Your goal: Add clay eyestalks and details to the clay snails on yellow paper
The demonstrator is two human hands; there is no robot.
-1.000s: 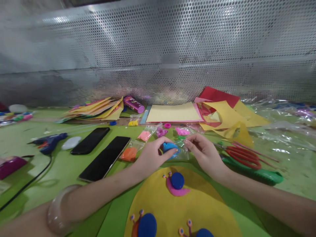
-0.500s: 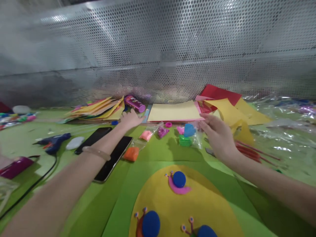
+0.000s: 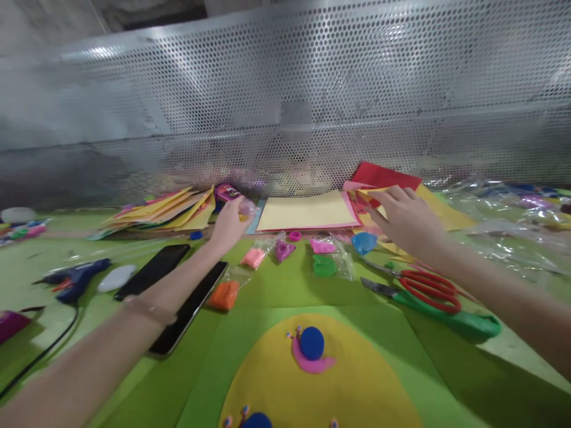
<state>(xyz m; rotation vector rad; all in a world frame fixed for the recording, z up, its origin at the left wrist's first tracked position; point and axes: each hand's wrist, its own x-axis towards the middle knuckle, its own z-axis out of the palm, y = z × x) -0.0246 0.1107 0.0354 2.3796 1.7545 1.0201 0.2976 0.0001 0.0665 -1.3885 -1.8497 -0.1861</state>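
Left hand (image 3: 228,226) pinches clear packet (image 3: 247,207) at its 2 o'clock; packet's long axis unclear. Right hand (image 3: 408,217), farther off toward packet's 3 o'clock, fingers parted near yellow paper (image 3: 446,211); contact can't be told.

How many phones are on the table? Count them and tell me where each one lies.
2. One phone lies beside the white oval object; the other phone is nearer the camera, partly hidden by the left forearm. Any under the paper stack would not show.
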